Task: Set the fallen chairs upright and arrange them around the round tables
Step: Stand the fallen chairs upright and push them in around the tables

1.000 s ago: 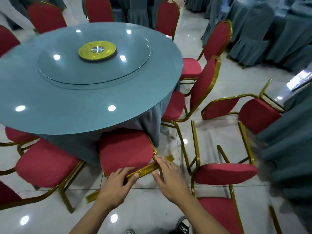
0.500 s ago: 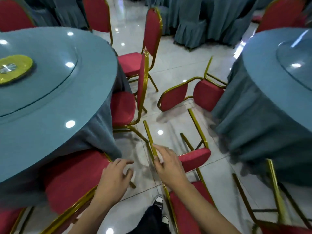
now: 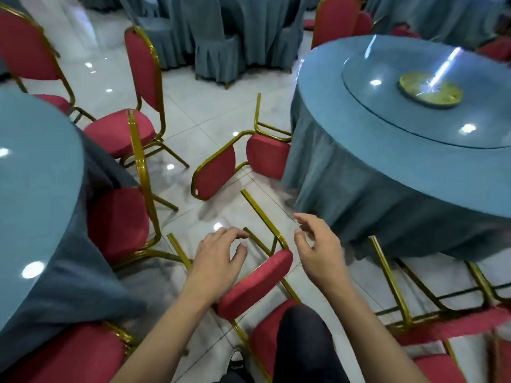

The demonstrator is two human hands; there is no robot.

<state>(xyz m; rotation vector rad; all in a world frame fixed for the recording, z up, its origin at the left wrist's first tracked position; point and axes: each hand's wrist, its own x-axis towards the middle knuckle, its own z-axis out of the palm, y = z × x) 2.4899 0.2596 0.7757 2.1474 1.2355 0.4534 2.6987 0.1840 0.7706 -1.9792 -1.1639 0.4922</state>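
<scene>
1. 1 fallen chair point(image 3: 255, 281) lies on its back on the tiled floor point(image 3: 210, 111) between 2 round tables, gold legs up.
2. Left hand point(image 3: 218, 258) and right hand point(image 3: 318, 250) hover above its seat, fingers loosely curled, holding nothing.
3. Another toppled chair point(image 3: 240, 158) lies beside the right table point(image 3: 401, 150).

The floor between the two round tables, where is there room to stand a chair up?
The barest tiles lie between the upright chair at the left table and the tipped chair by the right table. A smaller bare patch sits just beyond the left hand. Near the right hand it is crowded with fallen chair legs.
</scene>
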